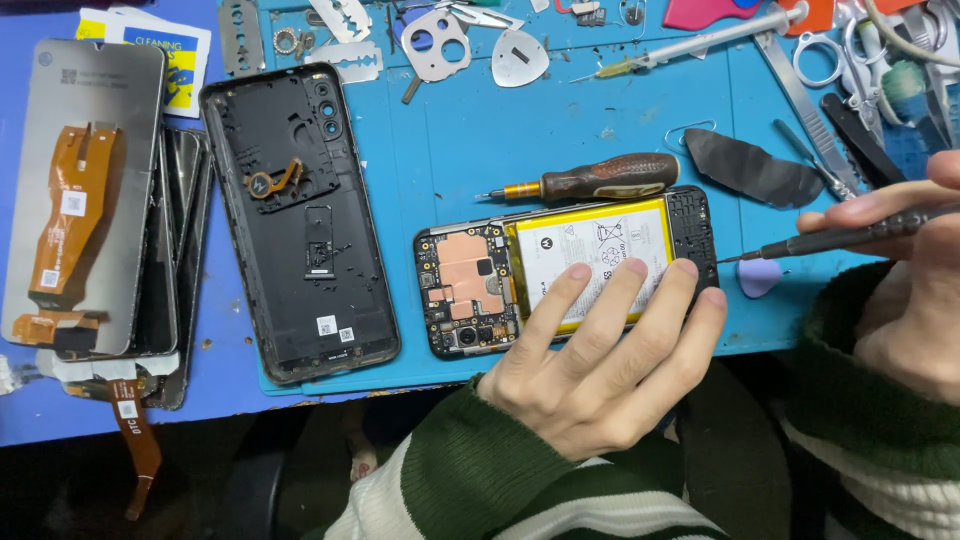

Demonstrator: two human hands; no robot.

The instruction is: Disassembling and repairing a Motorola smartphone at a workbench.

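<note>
An opened phone body [470, 285] lies on the blue mat [560, 120], showing its circuit board with copper shielding and a yellow-edged battery [590, 240]. My left hand [600, 350] rests flat on the battery and lower part of the phone, fingers spread. My right hand [905, 270] grips a thin dark screwdriver [850, 235], its tip pointing at the phone's right end, just off the edge. Both sleeves are green and white striped.
A black phone back cover [300, 220] lies left of the phone. Further left a stack of screens [90, 190] with orange flex cables. A brown-handled screwdriver [590, 180] lies above the phone. Tweezers, picks, a syringe and metal pry tools crowd the mat's far edge.
</note>
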